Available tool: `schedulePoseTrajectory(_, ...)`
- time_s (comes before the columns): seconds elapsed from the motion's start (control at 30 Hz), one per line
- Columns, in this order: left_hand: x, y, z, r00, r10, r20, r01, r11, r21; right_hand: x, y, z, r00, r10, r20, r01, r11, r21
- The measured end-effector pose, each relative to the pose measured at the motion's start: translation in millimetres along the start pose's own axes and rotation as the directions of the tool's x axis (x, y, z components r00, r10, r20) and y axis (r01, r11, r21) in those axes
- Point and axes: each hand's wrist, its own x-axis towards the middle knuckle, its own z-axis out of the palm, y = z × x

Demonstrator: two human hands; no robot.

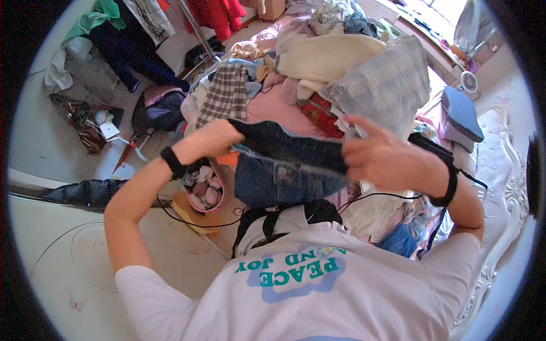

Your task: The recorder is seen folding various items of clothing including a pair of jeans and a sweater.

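Observation:
A dark blue denim garment (284,179) is stretched in front of my chest, its waistband-like upper edge running from hand to hand. My left hand (213,138) is closed in a fist round the left end of that edge. At the other end, my right hand (392,156) grips the denim, slightly blurred, with one finger raised. The lower part of the garment hangs down toward my shirt. Beyond it lie a brown-and-white checked cloth (223,94), a red patterned cloth (320,115) and a pale plaid pillow (384,79).
A big heap of clothes and bedding covers the bed, with a cream blanket (330,57) on top. A pink basket (206,190) of small garments stands left of the denim. The bed's carved white headboard (506,170) is at the right. Clothes hang on a rack (196,28) at the far left.

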Motion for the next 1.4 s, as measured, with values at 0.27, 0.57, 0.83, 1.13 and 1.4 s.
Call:
schedulePoseTrajectory(0.27,-61,-35,-147,0.912,-0.028,-0.409,0.124,0.97,0.21,0,69,-57,0.886,0.279,-0.369,-0.314,0.948,-0.038)
schedulePoseTrajectory(0.57,-143,-50,-253,0.801,-0.077,-0.594,0.28,0.925,0.258,67,102,-157,0.816,0.085,-0.572,-0.248,0.945,-0.212)
schedulePoseTrajectory(0.83,-197,-73,-299,0.774,-0.024,-0.633,0.349,0.85,0.395,102,104,-217,0.791,0.065,-0.608,-0.303,0.906,-0.297)
schedulePoseTrajectory(1.13,-215,-25,-354,0.74,-0.337,-0.583,0.648,0.591,0.481,116,84,-264,0.713,0.142,-0.686,-0.425,0.867,-0.261)
schedulePoseTrajectory(1.4,-230,-13,-368,0.656,-0.259,-0.709,0.67,0.632,0.389,130,87,-281,0.659,-0.06,-0.749,-0.423,0.795,-0.436)
